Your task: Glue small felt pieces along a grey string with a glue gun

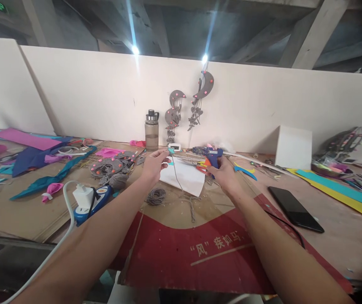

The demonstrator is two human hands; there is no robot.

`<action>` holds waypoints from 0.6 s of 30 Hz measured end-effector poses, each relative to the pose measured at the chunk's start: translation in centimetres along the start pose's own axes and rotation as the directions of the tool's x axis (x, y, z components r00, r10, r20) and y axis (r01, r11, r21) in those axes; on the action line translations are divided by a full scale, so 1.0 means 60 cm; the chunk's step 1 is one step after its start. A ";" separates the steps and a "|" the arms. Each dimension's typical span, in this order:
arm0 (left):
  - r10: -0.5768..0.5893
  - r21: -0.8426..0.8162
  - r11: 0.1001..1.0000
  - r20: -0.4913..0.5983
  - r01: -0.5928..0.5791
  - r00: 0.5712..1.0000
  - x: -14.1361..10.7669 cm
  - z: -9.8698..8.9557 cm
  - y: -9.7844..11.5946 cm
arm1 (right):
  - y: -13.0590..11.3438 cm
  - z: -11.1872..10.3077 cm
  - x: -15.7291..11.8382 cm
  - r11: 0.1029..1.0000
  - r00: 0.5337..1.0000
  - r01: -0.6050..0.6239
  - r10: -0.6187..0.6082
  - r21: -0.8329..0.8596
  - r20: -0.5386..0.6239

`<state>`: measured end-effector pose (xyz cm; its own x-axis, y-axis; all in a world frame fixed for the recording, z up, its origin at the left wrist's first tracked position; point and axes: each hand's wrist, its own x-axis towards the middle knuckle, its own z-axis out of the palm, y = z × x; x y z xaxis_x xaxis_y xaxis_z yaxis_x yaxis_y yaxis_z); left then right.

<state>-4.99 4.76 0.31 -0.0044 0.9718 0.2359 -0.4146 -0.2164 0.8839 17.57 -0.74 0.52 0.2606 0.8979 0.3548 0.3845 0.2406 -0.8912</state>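
My left hand (155,165) pinches a small teal felt-like piece (171,150), possibly a star, between thumb and fingers. From that piece a grey cord (177,174) hangs down across a white sheet (187,181). In my right hand (223,171) is a blue hot glue gun (213,157), its orange nozzle pointing left toward the teal piece but apart from it. A coil of grey cord (156,196) lies below my left hand. The sheet rests on a red and brown cardboard (181,249).
A water bottle (151,131) stands at the back. Grey moon-shaped hangings (204,86) hang against the white partition (247,101). At right lies a black phone (295,209); at left, a power strip with a white plug (84,196). Coloured felt (29,139) covers the far left.
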 end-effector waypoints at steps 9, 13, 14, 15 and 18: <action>-0.035 0.079 0.996 -0.031 0.037 0.999 -0.001 0.002 -0.010 | -0.049 0.031 -0.052 0.940 0.939 0.148 -0.231 0.309 0.254; -0.043 0.097 0.994 -0.019 0.045 0.999 -0.006 0.005 -0.008 | -0.040 0.031 -0.056 0.966 0.944 0.200 -0.234 0.162 0.233; -0.046 0.100 0.994 -0.013 0.047 0.999 -0.008 0.007 -0.008 | -0.039 0.031 -0.056 0.968 0.943 0.220 -0.243 0.124 0.228; -0.051 0.103 0.993 -0.009 0.051 0.999 -0.009 0.008 -0.007 | -0.038 0.030 -0.057 0.966 0.940 0.244 -0.257 0.086 0.224; -0.067 0.110 0.992 0.001 0.067 0.998 -0.012 0.012 -0.007 | -0.036 0.029 -0.058 0.938 0.924 0.342 -0.325 -0.055 0.201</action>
<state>-4.17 4.07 0.07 0.0241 0.9841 0.1759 -0.3114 -0.1598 0.9367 14.30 -3.74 0.70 -0.0616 0.8256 0.5609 0.4985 0.5123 -0.6993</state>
